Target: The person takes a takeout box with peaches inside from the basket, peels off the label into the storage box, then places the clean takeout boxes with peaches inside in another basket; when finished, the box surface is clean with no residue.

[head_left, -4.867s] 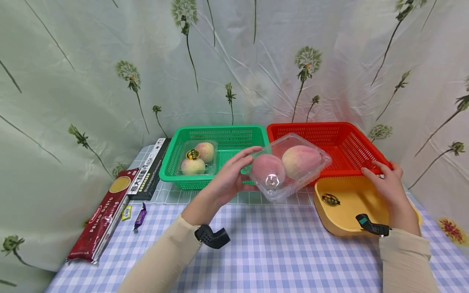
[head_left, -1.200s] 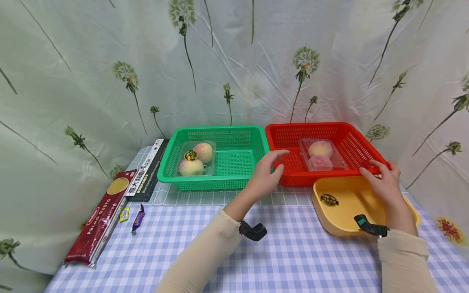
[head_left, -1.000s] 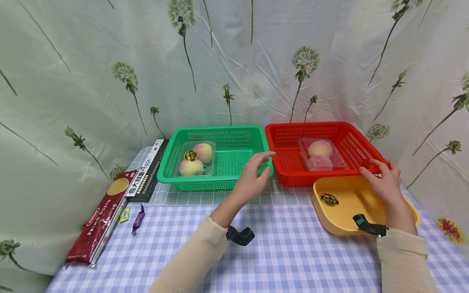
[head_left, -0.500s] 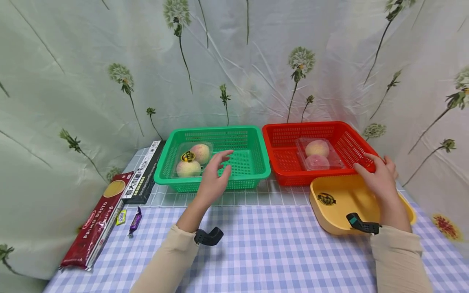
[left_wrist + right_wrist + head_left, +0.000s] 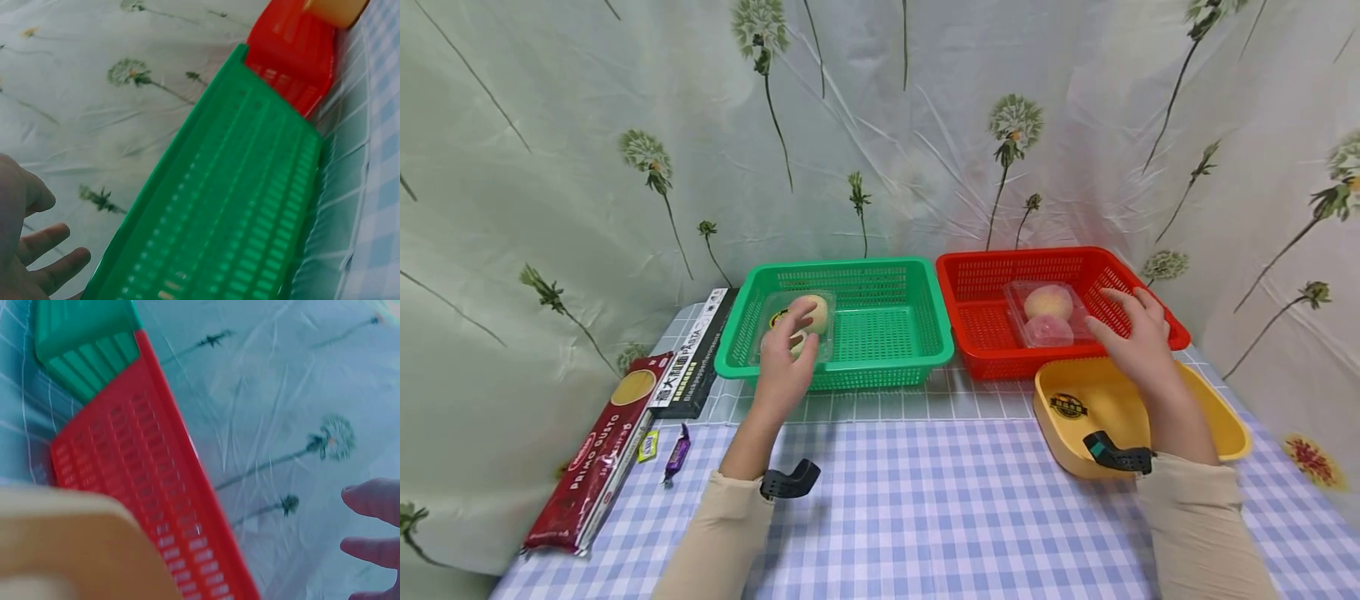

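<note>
In the head view, the left hand reached over the near rim of the green basket, its fingers loosely spread above the clear peach pack lying in the basket's left half; whether the fingertips touched the pack could not be told, and the grip closed on nothing. The right hand hovered with relaxed, spread fingers over the near right part of the red basket, just beside a second peach pack resting inside it, holding nothing. A yellow tray sat near the red basket on the checked tabletop. At the left lay a red pasta packet, a black pasta box and two small sweets.

In the left wrist view, the left hand showed open fingers beside the green basket, the red basket beyond.

In the right wrist view, straight fingertips appeared at the right edge, apart from the red basket.
</note>
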A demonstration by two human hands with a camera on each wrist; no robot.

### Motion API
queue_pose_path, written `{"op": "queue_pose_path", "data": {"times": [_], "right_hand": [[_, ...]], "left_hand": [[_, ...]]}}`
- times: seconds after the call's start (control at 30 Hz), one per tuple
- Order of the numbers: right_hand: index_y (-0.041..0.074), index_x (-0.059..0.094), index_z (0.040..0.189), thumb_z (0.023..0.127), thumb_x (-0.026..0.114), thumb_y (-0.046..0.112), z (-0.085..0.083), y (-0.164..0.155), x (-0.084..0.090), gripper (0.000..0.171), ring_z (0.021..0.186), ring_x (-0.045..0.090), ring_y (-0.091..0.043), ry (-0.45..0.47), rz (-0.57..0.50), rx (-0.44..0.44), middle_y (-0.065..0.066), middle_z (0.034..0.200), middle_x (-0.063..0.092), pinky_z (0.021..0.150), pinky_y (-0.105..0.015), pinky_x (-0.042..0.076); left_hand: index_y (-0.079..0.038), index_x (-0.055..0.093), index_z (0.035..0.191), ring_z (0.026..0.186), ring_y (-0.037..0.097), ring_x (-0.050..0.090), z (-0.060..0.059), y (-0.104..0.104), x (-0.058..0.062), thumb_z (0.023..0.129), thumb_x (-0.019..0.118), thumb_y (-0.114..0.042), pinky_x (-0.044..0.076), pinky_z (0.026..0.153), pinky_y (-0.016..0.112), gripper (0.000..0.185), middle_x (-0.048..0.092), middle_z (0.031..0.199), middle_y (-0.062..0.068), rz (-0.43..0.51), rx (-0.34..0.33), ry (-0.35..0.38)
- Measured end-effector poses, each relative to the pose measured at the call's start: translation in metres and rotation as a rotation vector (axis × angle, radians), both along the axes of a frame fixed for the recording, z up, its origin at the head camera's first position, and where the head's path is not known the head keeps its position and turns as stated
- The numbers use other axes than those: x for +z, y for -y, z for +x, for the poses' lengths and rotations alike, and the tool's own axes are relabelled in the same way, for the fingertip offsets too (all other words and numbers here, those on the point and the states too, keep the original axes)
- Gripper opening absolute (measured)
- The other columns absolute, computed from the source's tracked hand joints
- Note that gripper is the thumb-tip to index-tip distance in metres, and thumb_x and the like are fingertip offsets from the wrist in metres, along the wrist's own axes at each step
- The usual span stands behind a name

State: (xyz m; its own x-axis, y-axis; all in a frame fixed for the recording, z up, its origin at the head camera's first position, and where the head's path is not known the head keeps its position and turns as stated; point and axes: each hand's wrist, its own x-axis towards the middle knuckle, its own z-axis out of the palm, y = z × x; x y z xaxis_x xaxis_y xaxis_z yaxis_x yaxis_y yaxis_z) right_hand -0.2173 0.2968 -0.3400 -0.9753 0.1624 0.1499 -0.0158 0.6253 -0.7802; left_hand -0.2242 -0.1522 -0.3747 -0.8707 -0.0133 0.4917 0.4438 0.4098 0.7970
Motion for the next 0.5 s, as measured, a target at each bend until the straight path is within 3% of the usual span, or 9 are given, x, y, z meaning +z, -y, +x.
{"op": "queue_pose_path", "data": {"times": [0.1, 0.23, 0.5], "right_hand": [[0.011, 0.028, 0.157, 0.099, 0.057, 0.033, -0.002, 0.013, 0.006, 0.068, 0.151, -0.006, -0.048, -0.009, -0.007, 0.044, -0.020, 0.167, -0.007, 0.107, -0.081, 0.018], [0.014, 0.029, 0.157, 0.098, 0.060, 0.032, -0.005, 0.030, 0.013, 0.069, 0.153, -0.003, -0.043, -0.026, -0.013, 0.096, -0.016, 0.168, -0.004, 0.107, -0.078, 0.025], [0.012, 0.037, 0.153, 0.098, 0.061, 0.026, -0.013, 0.070, 0.021, 0.061, 0.153, 0.009, -0.042, -0.074, -0.095, 0.209, -0.014, 0.168, 0.005, 0.113, -0.072, 0.024]], "left_hand": [[-0.011, 0.052, 0.142, 0.130, 0.036, 0.054, -0.001, 0.007, 0.001, 0.099, 0.053, -0.004, 0.044, 0.106, 0.058, 0.043, 0.053, 0.142, 0.017, -0.002, 0.064, 0.006], [-0.008, 0.054, 0.140, 0.128, 0.037, 0.054, -0.002, 0.017, 0.003, 0.099, 0.054, -0.005, 0.044, 0.105, 0.056, 0.041, 0.055, 0.137, 0.018, 0.010, 0.124, 0.005], [-0.009, 0.055, 0.139, 0.131, 0.036, 0.051, -0.002, 0.036, 0.004, 0.098, 0.055, -0.007, 0.041, 0.108, 0.054, 0.041, 0.054, 0.140, 0.017, -0.016, 0.234, 0.025]]}}
